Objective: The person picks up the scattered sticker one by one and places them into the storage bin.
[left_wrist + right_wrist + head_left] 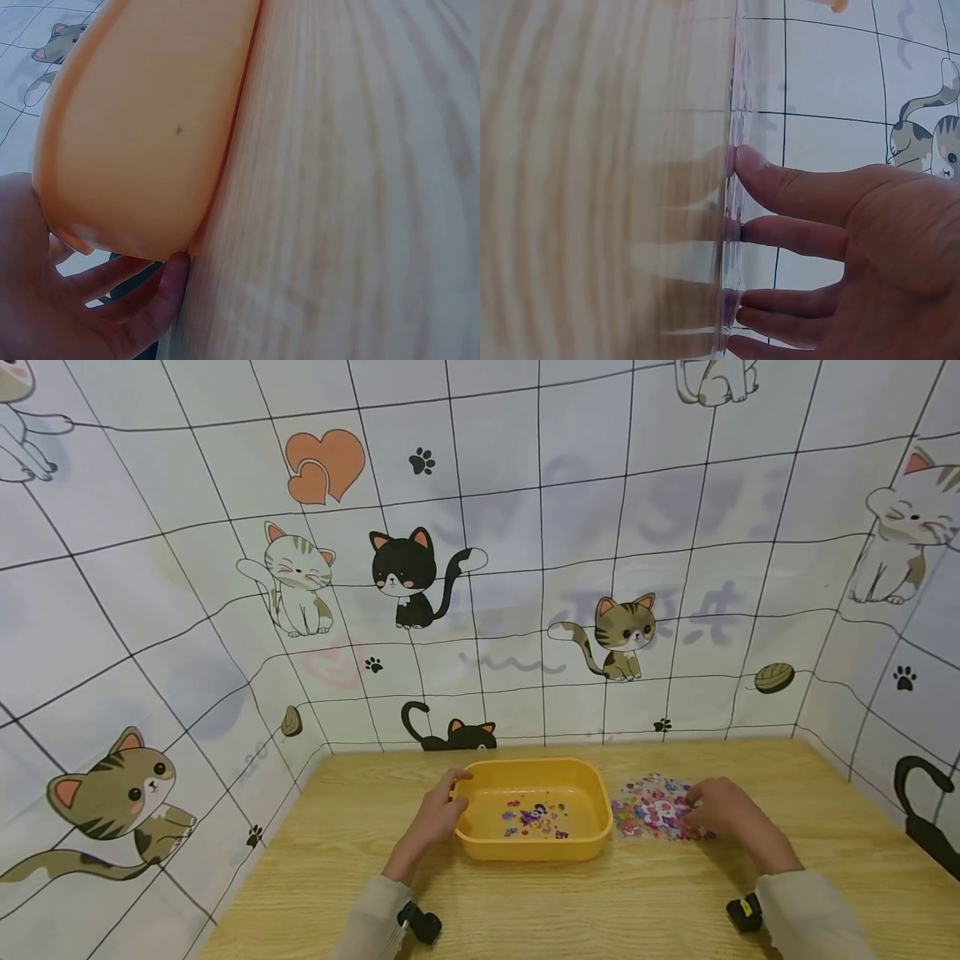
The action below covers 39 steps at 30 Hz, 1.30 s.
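A yellow plastic basin (534, 852) stands on the table, with a scatter of small purple, pink and orange pieces (534, 816) on its bottom. At its left end my left hand (433, 810) grips the rim and end wall; the left wrist view shows fingertips against the orange-looking wall (142, 135). Right of the basin, a thin spread of tiny shiny multicoloured pieces (648, 810) lies on the tabletop. My right hand (723, 814) rests its fingertips on the right side of this spread. In the right wrist view the thumb and fingers (795, 236) reach down, spread apart, to the surface.
The wooden table (525, 910) has a glossy top and meets a back wall (510, 685) covered with a cat-patterned grid sheet. Side walls with the same print stand left and right. Each wrist carries a small black camera (745, 912).
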Each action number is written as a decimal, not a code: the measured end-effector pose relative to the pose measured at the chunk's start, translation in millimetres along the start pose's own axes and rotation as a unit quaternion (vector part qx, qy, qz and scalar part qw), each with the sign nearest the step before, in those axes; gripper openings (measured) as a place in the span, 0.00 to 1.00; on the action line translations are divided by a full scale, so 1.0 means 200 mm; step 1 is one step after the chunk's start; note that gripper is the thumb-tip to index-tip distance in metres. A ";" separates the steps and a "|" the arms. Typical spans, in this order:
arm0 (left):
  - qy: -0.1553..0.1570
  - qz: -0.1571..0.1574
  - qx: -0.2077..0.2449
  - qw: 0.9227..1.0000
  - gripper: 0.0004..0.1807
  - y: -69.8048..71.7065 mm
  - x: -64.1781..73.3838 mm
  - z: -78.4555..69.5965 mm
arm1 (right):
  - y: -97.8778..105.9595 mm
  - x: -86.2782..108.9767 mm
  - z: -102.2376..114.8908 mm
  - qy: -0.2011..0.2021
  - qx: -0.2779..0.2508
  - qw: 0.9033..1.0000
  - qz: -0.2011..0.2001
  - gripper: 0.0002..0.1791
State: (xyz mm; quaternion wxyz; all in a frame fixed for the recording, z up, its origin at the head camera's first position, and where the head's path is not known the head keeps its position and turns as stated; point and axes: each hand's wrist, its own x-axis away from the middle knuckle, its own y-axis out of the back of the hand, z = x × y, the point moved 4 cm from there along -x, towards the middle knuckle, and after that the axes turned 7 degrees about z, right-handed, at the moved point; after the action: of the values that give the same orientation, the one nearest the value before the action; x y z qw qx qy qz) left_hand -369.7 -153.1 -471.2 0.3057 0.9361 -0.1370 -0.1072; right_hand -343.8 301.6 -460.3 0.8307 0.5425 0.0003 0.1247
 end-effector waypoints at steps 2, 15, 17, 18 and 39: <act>-0.002 0.000 -0.002 1.000 0.22 0.00 0.00 0.00 | 0.00 0.00 0.00 -0.004 -0.006 1.000 -0.001 0.27; 0.001 -0.001 0.002 1.000 0.22 0.00 0.00 0.01 | 0.01 0.01 0.04 -0.034 -0.026 0.999 -0.012 0.15; 0.000 0.000 0.003 1.000 0.22 0.00 0.00 0.01 | 0.01 0.01 0.04 -0.036 -0.020 0.999 -0.016 0.14; -0.001 0.000 0.003 1.000 0.22 0.00 0.00 0.01 | 0.01 0.01 0.04 -0.040 -0.018 0.999 -0.017 0.14; 0.007 -0.006 -0.005 1.000 0.23 -0.01 -0.02 0.03 | 0.01 0.01 0.03 -0.024 -0.038 0.997 -0.056 0.11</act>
State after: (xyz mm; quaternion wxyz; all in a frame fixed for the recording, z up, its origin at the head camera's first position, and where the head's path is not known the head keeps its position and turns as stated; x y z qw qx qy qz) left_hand -373.8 -153.9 -475.8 0.3106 0.9362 -0.1285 -0.1030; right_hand -340.5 297.4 -456.3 0.8561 0.5126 0.0056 0.0652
